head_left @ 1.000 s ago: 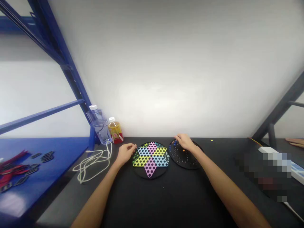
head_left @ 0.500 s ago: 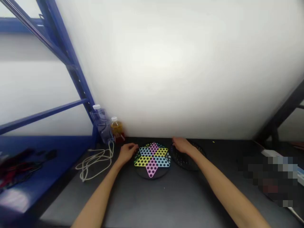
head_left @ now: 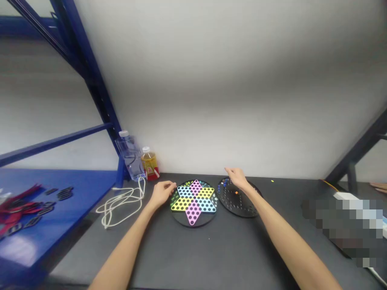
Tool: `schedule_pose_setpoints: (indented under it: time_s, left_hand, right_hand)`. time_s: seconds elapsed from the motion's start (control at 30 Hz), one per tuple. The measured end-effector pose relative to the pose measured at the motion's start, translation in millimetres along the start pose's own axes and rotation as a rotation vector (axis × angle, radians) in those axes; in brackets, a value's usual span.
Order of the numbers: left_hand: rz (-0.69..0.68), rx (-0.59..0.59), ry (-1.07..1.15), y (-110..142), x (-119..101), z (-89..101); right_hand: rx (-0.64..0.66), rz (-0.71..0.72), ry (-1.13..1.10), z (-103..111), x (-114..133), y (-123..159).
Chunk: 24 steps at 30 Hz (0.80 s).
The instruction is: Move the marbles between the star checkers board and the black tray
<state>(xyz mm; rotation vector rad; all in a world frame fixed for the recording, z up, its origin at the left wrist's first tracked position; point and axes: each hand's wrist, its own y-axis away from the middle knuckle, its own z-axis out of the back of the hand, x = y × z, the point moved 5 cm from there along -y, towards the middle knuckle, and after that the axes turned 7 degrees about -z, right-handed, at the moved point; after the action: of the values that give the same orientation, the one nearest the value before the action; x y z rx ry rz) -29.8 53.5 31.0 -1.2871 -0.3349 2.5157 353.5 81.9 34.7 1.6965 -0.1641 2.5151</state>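
A round black board with a star in pink, yellow and light blue lies on the dark table near the wall. My left hand rests at the star board's left rim, fingers curled on the edge. Just right of it lies a round black tray with holes that holds a few small blue and orange pieces. My right hand hovers over that tray's far left part, fingers pinched together; what they hold, if anything, is too small to see.
A clear water bottle and a smaller bottle of yellow drink stand by the wall. A white cable lies coiled left of the board. A blue shelf with red and black parts is at left. Another person's hand shows far right.
My right hand has lifted from the tray's surface and now hovers over its far left part. My left hand has stayed at the star board's rim. The camera shifted slightly.
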Motion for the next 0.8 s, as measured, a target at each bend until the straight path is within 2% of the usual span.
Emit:
schedule_pose_setpoints:
  time_s: [0.07,0.17,0.23,0.3,0.47,0.63,0.7,0.8]
  left_hand:
    - [0.000,0.000,-0.001,0,-1,0.5]
    - [-0.003,0.008,-0.010,0,-2,0.8]
    - [-0.005,0.012,-0.014,0,-2,0.9]
    - [-0.004,0.011,-0.017,1,-2,1.0]
    - [0.006,0.011,-0.014,1,-2,0.5]
    - [0.007,0.005,-0.016,1,0,-0.1]
    - [0.007,0.009,-0.009,0,1,-0.8]
    - [0.004,0.011,-0.004,0,2,-1.2]
  right_hand:
    - [-0.022,0.056,0.344,-3,2,0]
    - [0.050,0.093,0.811,-12,1,2]
    - [0.106,0.083,0.886,-18,-2,2]
    - [0.128,0.070,0.862,-21,-4,1]
    - [0.136,0.056,0.679,-21,-6,-6]
    - [0.103,0.052,0.310,-7,-3,-1]
    - [0.112,0.042,0.045,0,-3,4]
    - [0.194,-0.029,-0.535,8,-5,9]
